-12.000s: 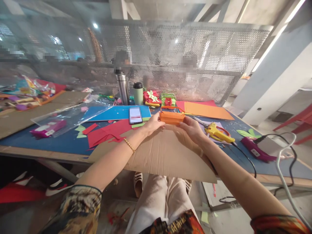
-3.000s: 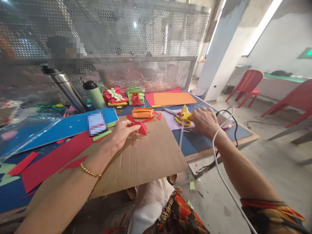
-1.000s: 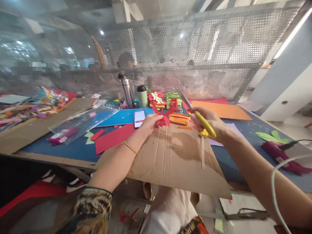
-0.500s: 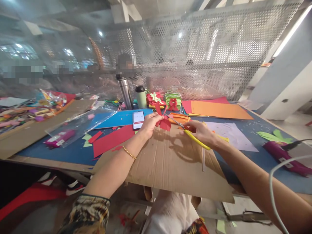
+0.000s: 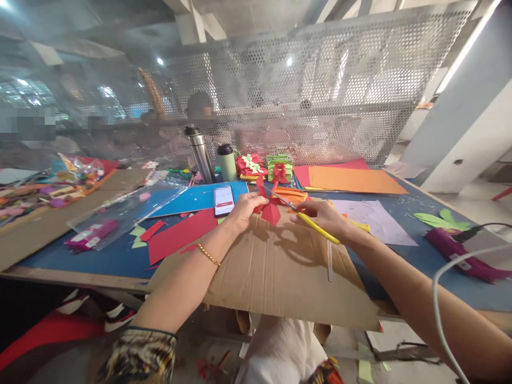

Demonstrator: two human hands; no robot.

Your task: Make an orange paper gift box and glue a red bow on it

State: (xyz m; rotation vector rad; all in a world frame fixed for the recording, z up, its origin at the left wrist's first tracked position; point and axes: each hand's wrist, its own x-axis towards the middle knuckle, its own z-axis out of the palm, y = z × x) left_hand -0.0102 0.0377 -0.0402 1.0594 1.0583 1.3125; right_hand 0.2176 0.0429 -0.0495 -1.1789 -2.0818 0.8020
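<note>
My left hand (image 5: 244,209) pinches a piece of red paper (image 5: 272,212) cut into petal-like strips, held up over a brown cardboard sheet (image 5: 280,277). In my right hand (image 5: 322,216) are scissors (image 5: 318,226) with yellow handles, fingers wrapped round the grips. The blades point left and reach the red paper's edge; whether they are biting into it I cannot make out. Just beyond the blades lies an orange folded paper piece (image 5: 288,194). Shadows of both hands fall on the cardboard.
A phone (image 5: 223,200) rests on blue card (image 5: 180,200), beside red paper (image 5: 176,237). Behind stand a steel flask (image 5: 202,157), a green cup (image 5: 227,162) and paper bundles (image 5: 280,169). Orange sheets (image 5: 356,180) and a lilac sheet (image 5: 370,218) lie right. A white cable (image 5: 438,304) hangs near my right forearm.
The view has shifted slightly. The red paper has turned a little in my left hand, its lower petal now hanging lower. Both hands keep their hold.
</note>
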